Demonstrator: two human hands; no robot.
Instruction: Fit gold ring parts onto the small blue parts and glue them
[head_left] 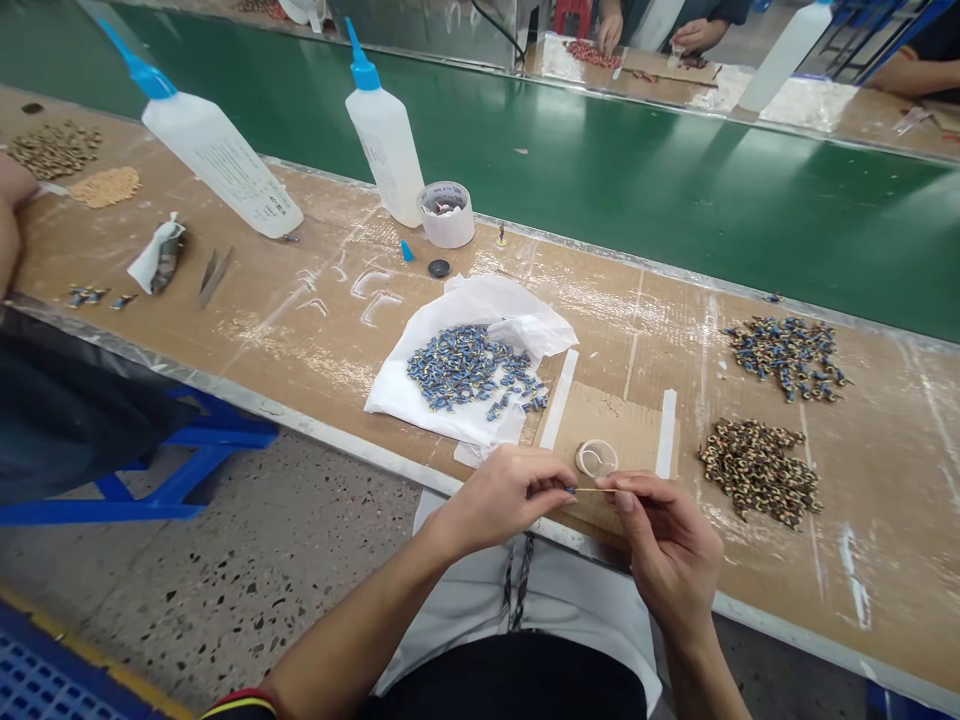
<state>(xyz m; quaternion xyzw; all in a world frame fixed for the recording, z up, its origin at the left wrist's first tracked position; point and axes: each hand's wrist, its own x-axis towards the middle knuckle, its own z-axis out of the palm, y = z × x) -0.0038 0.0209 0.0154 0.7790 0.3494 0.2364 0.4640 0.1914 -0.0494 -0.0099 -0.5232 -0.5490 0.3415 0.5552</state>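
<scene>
Pinching a tiny blue pc [572,489] btwn thumb & fingertips, L hand [514,492] is just above the bench's near edge. R hand [667,535] has a thin yellowish stick [595,490] pinched btwn thumb & fingers, pointing L at the pc. Pc is mostly hidden by the fingers, so tip contact looks likely but can't be confirmed.

Just beyond the fingertips at 12 o'c: shallow round clear cup [597,458], on a cardboard pad [619,415] w/ white tape strips [559,400] down both sides. At 10–11 o'c, near: crumpled white paper sheet [394,375] under a heap of blue-and-yellow pcs [454,365]. At 3 o'c: heap of brown-and-cream pcs [759,470]; at 2, a bit farther: blue-and-bronze pcs [787,355], loosely spread.

Farther, 11 o'c: black disc cap [439,268], small blue nozzle cap [406,250], white tape roll [448,230] w/ bits inside, blue-tipped squeeze bottle [386,145] standing right by it. At 10, well apart: tweezers [215,277] & a larger squeeze bottle [221,165].

Past the bench at 12: green conveyor belt [600,150], then a co-worker's hands [694,37] over reddish pcs [592,54].
</scene>
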